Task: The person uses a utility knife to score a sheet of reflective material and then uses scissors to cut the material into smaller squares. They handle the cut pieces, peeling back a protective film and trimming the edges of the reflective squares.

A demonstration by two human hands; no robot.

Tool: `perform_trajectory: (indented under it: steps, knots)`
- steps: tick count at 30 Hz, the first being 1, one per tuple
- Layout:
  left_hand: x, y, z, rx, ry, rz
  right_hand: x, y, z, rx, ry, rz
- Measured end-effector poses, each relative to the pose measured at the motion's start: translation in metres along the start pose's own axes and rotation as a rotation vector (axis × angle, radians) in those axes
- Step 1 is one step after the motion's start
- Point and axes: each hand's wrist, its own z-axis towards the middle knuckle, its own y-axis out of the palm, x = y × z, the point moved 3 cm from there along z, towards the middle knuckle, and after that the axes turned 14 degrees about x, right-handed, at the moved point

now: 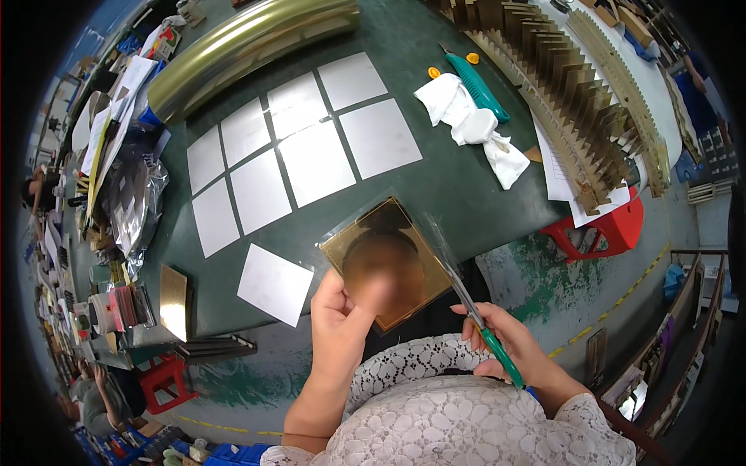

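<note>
My left hand (339,320) grips a square, mirror-like gold plate (426,268) by its near left corner, thumb on top. Thin clear film sticks out past the plate's edges. Along its right side lie the blades of green-handled scissors (497,349), which my right hand (519,346) holds by the handles. The film strip by the blades looks partly separated from the plate's edge. A single white square sheet (273,284) rests on the green table (311,227) left of my left hand. Beyond it, several white sheets (315,165) are laid out in two rows.
A gold foil roll (256,54) lies at the back left. Further right are a teal cutter (475,81), crumpled white cloth (466,116) and a slotted rack of plates (567,93). A red stool (606,229) stands beyond the table's right edge. Another gold piece (174,299) is at left.
</note>
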Motion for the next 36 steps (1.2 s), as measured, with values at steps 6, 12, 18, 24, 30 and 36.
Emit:
perform_trajectory:
  steps: [6, 12, 18, 24, 30, 36]
  knots:
    - [-0.002, 0.002, -0.001, 0.039, -0.007, 0.008, 0.001, -0.002, 0.000, 0.035, -0.038, -0.052]
    - [-0.004, 0.003, 0.000, 0.055, -0.030, 0.019, 0.002, -0.004, -0.001, 0.079, 0.016, -0.096]
    - [-0.012, 0.001, 0.001, 0.019, -0.105, 0.017, 0.005, -0.005, 0.002, 0.069, 0.044, -0.089]
    - [-0.025, 0.007, -0.010, -0.081, -0.192, 0.074, 0.009, -0.005, 0.013, 0.129, 0.035, 0.021]
    - [-0.025, 0.004, -0.028, -0.171, -0.289, 0.191, 0.013, -0.002, 0.029, 0.177, 0.076, 0.088]
    - [0.019, -0.019, -0.030, -0.258, 0.197, 0.789, -0.007, -0.014, 0.018, 0.108, 0.179, 0.129]
